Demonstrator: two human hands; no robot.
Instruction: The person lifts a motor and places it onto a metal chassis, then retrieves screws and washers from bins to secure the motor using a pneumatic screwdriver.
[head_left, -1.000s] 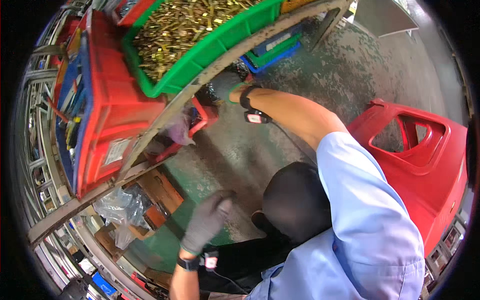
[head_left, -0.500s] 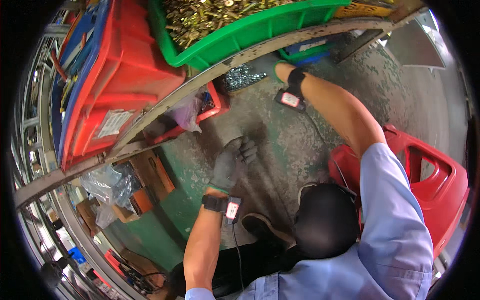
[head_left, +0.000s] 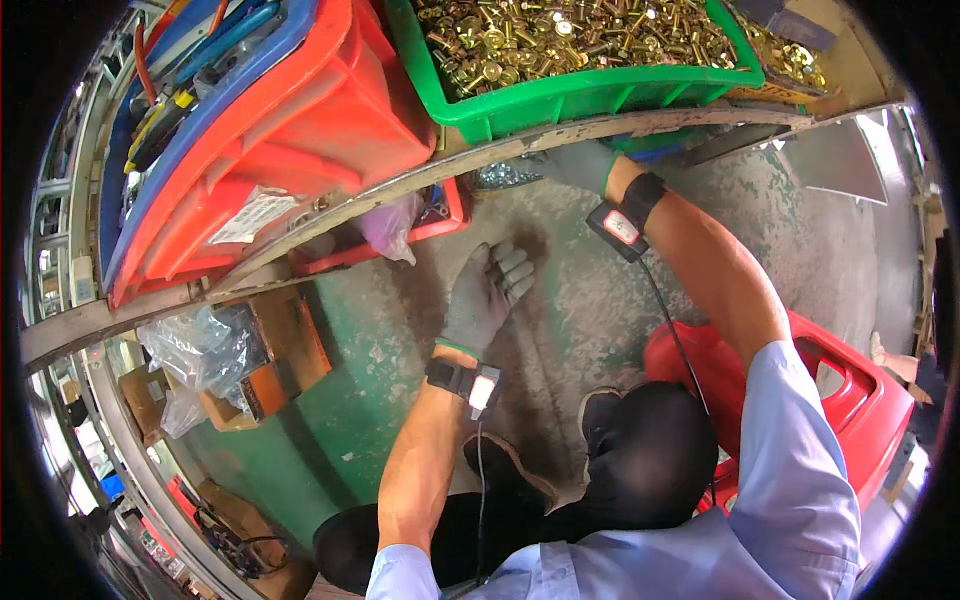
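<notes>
At the left end of the shelf [head_left: 380, 185] I see the red bin [head_left: 300, 150], with a blue bin [head_left: 205, 105] inside its rim and tools [head_left: 165, 130] in that. Below the shelf's left front edge sits a carton [head_left: 285, 345] with clear bags [head_left: 195, 345] beside it. Next come a low red bin [head_left: 458, 205] and a purple bag [head_left: 390, 225] hanging over its edge.

My left hand [head_left: 482, 297] is over the floor [head_left: 600, 270], palm up, fingers loosely curled, with nothing I can see in it. My right hand [head_left: 580, 165] is at the shelf's front edge, beside the silver screws [head_left: 505, 175] that lie just under it. Its fingertips blur there, so I cannot tell whether they are wide, narrow or closed on a screw.

As I judge it, the right hand has got as far as the screws; none shows lifted clear, and 0 have reached the left hand. The green bin [head_left: 600, 95] above is full of gold bolts [head_left: 570, 45], and neither of the 2 hands is in it.

The shelf's edge leaves the right hand little headroom. Between the 2 hands the floor gives open room, bounded at right by a red panel [head_left: 850, 440] near the right elbow.
</notes>
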